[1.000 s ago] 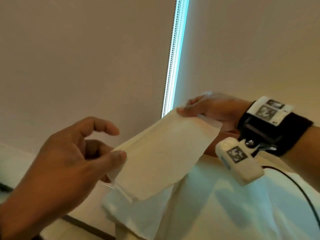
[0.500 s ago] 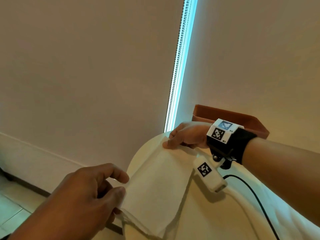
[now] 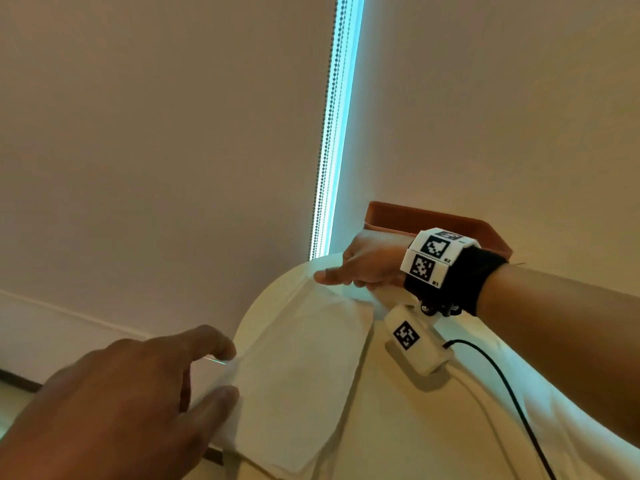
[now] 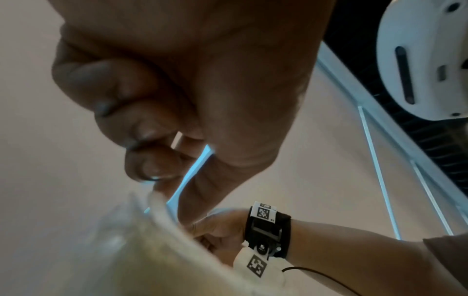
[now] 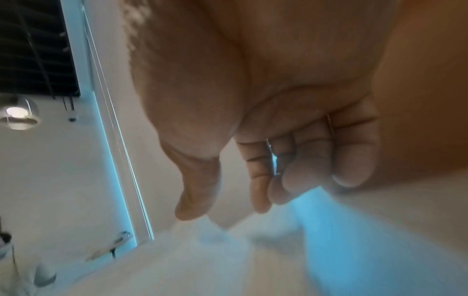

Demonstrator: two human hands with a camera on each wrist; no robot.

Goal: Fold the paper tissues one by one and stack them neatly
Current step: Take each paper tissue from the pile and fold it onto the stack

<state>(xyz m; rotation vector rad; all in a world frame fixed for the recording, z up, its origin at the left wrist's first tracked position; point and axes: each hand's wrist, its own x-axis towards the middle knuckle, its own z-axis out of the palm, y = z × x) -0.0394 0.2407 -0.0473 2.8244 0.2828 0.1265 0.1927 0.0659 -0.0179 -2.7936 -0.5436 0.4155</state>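
A white folded tissue (image 3: 298, 358) lies along the left part of a round white table (image 3: 398, 427). At its near left edge my left hand (image 3: 228, 370) pinches the tissue between thumb and index finger. In the left wrist view that hand (image 4: 172, 196) has curled fingers over the blurred tissue (image 4: 142, 240). My right hand (image 3: 337, 277) is at the far corner, with its thumb tip touching the tissue. In the right wrist view, my right hand (image 5: 225, 212) has loosely curled fingers that stand apart from the thumb above the tissue (image 5: 202, 250).
An orange-brown tray (image 3: 433, 220) stands at the back of the table, just behind my right hand. A black cable (image 3: 512, 393) runs from the wrist camera across the table's right side. Beige blinds with a bright gap (image 3: 332, 133) fill the background.
Both hands have lowered the tissue from the air onto the table. The right hand's grip on the far corner has loosened to a thumb touch.
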